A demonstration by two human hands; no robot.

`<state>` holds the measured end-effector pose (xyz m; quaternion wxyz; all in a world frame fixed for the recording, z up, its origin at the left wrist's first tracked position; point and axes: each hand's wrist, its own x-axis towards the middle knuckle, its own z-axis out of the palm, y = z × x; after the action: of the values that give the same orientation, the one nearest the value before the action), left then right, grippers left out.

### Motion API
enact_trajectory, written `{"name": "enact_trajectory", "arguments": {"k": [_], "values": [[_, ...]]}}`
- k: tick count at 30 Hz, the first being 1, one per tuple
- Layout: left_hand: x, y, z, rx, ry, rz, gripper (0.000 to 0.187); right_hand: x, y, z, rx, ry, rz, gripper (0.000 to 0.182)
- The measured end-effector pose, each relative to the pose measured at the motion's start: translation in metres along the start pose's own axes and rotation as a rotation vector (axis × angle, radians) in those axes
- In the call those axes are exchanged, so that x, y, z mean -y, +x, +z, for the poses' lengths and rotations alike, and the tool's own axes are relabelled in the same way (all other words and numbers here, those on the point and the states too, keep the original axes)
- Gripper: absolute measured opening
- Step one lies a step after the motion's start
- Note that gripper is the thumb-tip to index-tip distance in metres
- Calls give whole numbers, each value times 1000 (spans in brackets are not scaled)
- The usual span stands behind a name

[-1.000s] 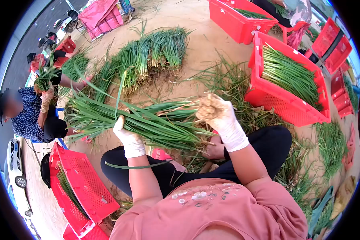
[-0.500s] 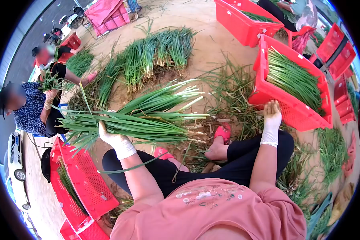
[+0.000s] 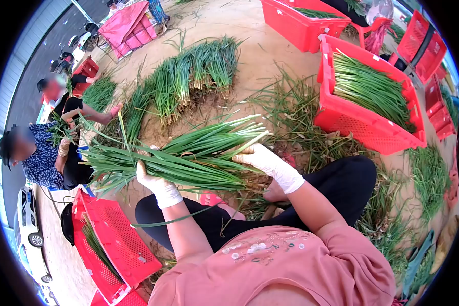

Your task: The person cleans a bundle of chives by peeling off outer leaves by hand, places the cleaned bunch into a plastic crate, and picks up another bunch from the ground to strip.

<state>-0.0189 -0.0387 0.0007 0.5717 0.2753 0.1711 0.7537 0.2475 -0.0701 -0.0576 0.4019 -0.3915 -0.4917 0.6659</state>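
A bundle of long green-leaved stalks (image 3: 188,163) lies across my gloved left hand (image 3: 155,184), whose thumb shows over the leaves. At the pale stem ends on the right, my gloved right hand (image 3: 266,162) has its fingers on the stalks. The bundle is held above my lap, leaves to the left, with one long leaf hanging over my left forearm. Ahead on the ground stand bunches of similar green stalks (image 3: 188,74) with roots. A red crate (image 3: 362,125) at the right holds more stalks with pale stems.
Loose leaves (image 3: 306,115) litter the ground between the bunches and the crate. Another red crate (image 3: 311,30) is at the top right, and a red crate (image 3: 120,239) stands at the lower left. A person (image 3: 43,153) sits at the left holding greens; others sit farther off.
My right hand has moved left from beside the red crate to the stem ends of the bundle and taken hold there. The view has shifted slightly.
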Motion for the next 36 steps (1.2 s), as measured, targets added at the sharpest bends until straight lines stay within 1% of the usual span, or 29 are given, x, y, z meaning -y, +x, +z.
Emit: {"name": "enact_trajectory", "arguments": {"k": [2, 3, 4, 5, 7, 9, 11, 12, 13, 14, 15, 17, 18, 19, 21, 23, 25, 27, 28, 29, 30, 31, 32, 33, 35, 36], "values": [[3, 2, -5, -86, 27, 69, 30, -2, -7, 2, -36, -46, 35, 28], [3, 3, -8, -90, 28, 67, 30, -2, -11, 3, -73, -90, 70, 26], [3, 4, -11, -118, 45, 76, 29, -21, -8, -2, -131, -184, 37, 24], [3, 6, -14, -144, 62, 84, 28, -29, -8, -8, -132, -182, 40, 24], [4, 10, -19, -151, 29, 75, 29, -38, -14, -24, -345, -497, 22, 22], [2, 11, -17, -175, 29, 65, 31, -30, -24, -41, -599, -971, -99, 23], [-1, 12, -20, -164, 10, 89, 33, -57, -29, -88, -822, -886, 58, 24], [-4, 11, -18, -151, 16, 84, 31, -67, -37, -117, -972, -819, 75, 24], [-8, 10, -18, -140, 24, 80, 30, -76, -45, -147, -1122, -740, 79, 24], [-10, 13, -26, -163, 27, 103, 30, -84, -57, -178, -1244, -739, 63, 25], [-13, 13, -27, -167, 29, 107, 30, -93, -64, -199, -1268, -492, -7, 28], [-18, 12, -25, -215, 9, 109, 29, -64, -68, -177, -1302, -943, 179, 31], [-19, 11, -21, -265, 19, 130, 29, -48, -68, -154, -1144, -794, 114, 35], [-20, 12, -19, -265, 17, 131, 29, -31, -64, -127, -985, -647, 52, 38], [-19, 14, -16, -381, -35, 157, 29, 8, -53, -83, -417, -278, 349, 47], [-18, 13, -16, -355, -14, 161, 30, -14, -32, -53, -226, -318, 125, 50], [-16, 12, -13, -347, 35, 171, 30, -39, -5, -31, -300, -495, 76, 48], [-12, 8, -5, -325, 51, 172, 30, -26, 1, -11, -367, -481, 88, 48], [-11, 8, -4, -334, 40, 159, 30, -35, 8, -11, -410, -236, 97, 43], [-11, 7, -3, -345, 29, 147, 30, -42, 10, -11, -411, -235, 97, 43], [-10, 7, -8, -288, 20, 146, 30, -48, 11, -10, -410, 21, 85, 39], [-9, 7, -9, -288, 20, 146, 30, -55, 11, -10, -405, 277, 72, 35], [-8, 6, -6, -306, 33, 146, 30, -42, 2, -8, -347, 472, 130, 30], [-7, 6, -4, -325, 45, 146, 30, -37, -2, -8, -349, 471, 129, 30], [-5, 6, -5, -324, 43, 137, 30, -34, -8, -10, -227, 733, 178, 29], [-4, 7, -5, -322, 45, 129, 30, -36, -7, -12, -205, 789, 217, 29]]}}
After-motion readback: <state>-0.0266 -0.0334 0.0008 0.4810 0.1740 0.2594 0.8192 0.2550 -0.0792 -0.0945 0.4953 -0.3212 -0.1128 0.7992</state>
